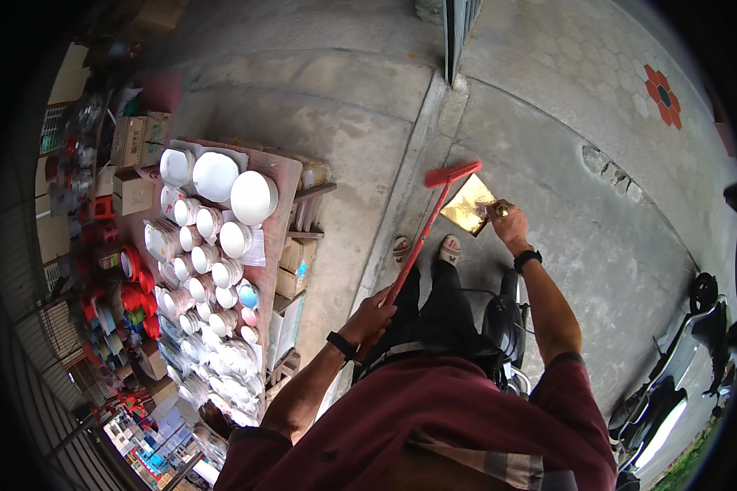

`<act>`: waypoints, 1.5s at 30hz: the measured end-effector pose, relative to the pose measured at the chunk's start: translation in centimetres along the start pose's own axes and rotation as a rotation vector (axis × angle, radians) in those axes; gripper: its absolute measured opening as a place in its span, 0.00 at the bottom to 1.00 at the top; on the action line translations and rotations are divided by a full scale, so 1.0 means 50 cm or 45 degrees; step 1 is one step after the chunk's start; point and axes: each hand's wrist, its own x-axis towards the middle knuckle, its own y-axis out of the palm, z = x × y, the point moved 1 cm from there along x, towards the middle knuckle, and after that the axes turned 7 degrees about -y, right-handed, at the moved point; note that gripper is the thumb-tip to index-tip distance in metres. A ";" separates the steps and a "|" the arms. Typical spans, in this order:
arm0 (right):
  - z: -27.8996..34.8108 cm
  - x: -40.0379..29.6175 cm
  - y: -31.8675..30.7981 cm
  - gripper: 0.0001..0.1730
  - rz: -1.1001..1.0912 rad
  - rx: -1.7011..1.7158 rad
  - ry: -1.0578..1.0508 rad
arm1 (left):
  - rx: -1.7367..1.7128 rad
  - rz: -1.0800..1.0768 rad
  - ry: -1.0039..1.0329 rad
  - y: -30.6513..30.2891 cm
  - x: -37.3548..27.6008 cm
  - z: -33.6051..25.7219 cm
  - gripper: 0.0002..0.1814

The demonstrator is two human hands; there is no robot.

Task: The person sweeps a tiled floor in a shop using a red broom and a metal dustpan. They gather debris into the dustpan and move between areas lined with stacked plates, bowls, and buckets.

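Note:
My left hand (370, 319) is closed around the red handle of a broom (424, 236). The broom's red head (453, 174) is on or just above the concrete floor, beside the far edge of a dustpan. That dustpan (468, 202) has a shiny gold-coloured pan with dark debris near its right side. My right hand (508, 224) grips the dustpan's handle (502, 211), whose rounded end shows above the fist. The pan lies just ahead of my sandalled feet (450, 248). Whether the bristles touch the pan cannot be made out.
To the left, a table (285, 178) carries many stacked white bowls and plates (255, 197). Cardboard boxes (296, 264) sit beneath it. A raised floor strip (399, 178) leads to a metal gate post (450, 43). Motorbikes stand behind me (502, 319) and at right (663, 380).

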 end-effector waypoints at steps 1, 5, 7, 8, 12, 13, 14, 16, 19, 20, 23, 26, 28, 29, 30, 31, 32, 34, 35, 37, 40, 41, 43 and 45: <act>0.000 0.000 0.001 0.20 -0.016 -0.052 -0.005 | 0.003 0.099 0.043 0.004 0.005 0.001 0.29; -0.002 0.000 -0.001 0.20 -0.020 0.061 0.002 | -0.471 0.153 -0.191 -0.042 -0.025 0.028 0.32; -0.007 -0.007 -0.022 0.19 -0.005 0.106 -0.020 | -0.334 0.204 -0.134 -0.067 -0.049 0.041 0.33; -0.010 -0.012 -0.037 0.18 -0.011 0.113 -0.015 | -0.280 0.146 -0.070 -0.077 -0.051 0.040 0.32; -0.016 -0.050 -0.093 0.17 -0.024 0.142 0.043 | -0.136 -0.017 0.037 -0.052 -0.020 0.022 0.32; -0.019 -0.058 -0.104 0.17 -0.021 0.136 0.070 | -0.107 -0.078 0.072 -0.040 -0.005 0.011 0.32; -0.022 -0.068 -0.110 0.17 -0.051 0.163 0.055 | -0.107 -0.077 -0.004 -0.027 0.005 0.005 0.35; -0.026 -0.074 -0.106 0.18 -0.063 0.093 0.100 | -0.091 0.054 -0.039 0.001 0.014 -0.002 0.30; -0.036 -0.075 -0.085 0.18 -0.080 0.036 0.169 | -0.171 0.168 -0.122 0.015 -0.005 0.003 0.31; -0.041 -0.074 -0.080 0.18 -0.093 0.041 0.177 | -0.279 0.199 -0.161 0.012 -0.015 0.006 0.31; -0.065 -0.079 -0.087 0.18 -0.147 0.093 0.177 | -0.126 0.211 -0.017 -0.006 -0.027 -0.006 0.30; -0.092 -0.108 -0.113 0.19 -0.189 0.160 0.208 | 0.131 0.143 0.187 -0.014 0.010 -0.056 0.33; -0.102 -0.123 -0.123 0.18 -0.219 0.174 0.216 | 0.204 0.076 0.258 -0.010 0.060 -0.105 0.34; -0.108 -0.127 -0.125 0.18 -0.239 0.189 0.232 | 0.268 0.033 0.326 -0.004 0.086 -0.129 0.35; -0.111 -0.128 -0.125 0.19 -0.269 0.113 0.243 | 0.338 -0.006 0.394 0.006 0.115 -0.151 0.34; -0.116 -0.129 -0.124 0.19 -0.292 0.134 0.253 | 0.409 -0.055 0.449 0.018 0.142 -0.167 0.34; -0.121 -0.128 -0.121 0.19 -0.309 0.151 0.274 | 0.482 -0.151 0.471 0.033 0.160 -0.171 0.34; -0.129 -0.123 -0.113 0.19 -0.334 0.179 0.276 | 0.527 -0.151 0.510 0.057 0.173 -0.149 0.33; -0.134 -0.118 -0.110 0.19 -0.341 0.200 0.261 | 0.546 -0.158 0.464 0.066 0.170 -0.131 0.33; -0.142 -0.114 -0.097 0.18 -0.329 0.248 0.291 | 0.424 0.052 0.288 0.062 0.134 -0.076 0.35; -0.156 -0.099 -0.088 0.19 -0.240 0.248 0.248 | 0.125 0.258 0.055 0.041 0.057 -0.016 0.32; -0.163 -0.092 -0.086 0.18 -0.240 0.247 0.221 | 0.023 0.315 -0.010 0.034 0.033 -0.003 0.32; -0.177 -0.086 -0.084 0.19 -0.216 0.309 0.183 | -0.169 0.394 -0.019 0.037 -0.012 0.022 0.32; -0.185 -0.085 -0.079 0.18 -0.137 0.344 0.315 | -0.190 0.326 -0.003 0.046 -0.040 0.043 0.34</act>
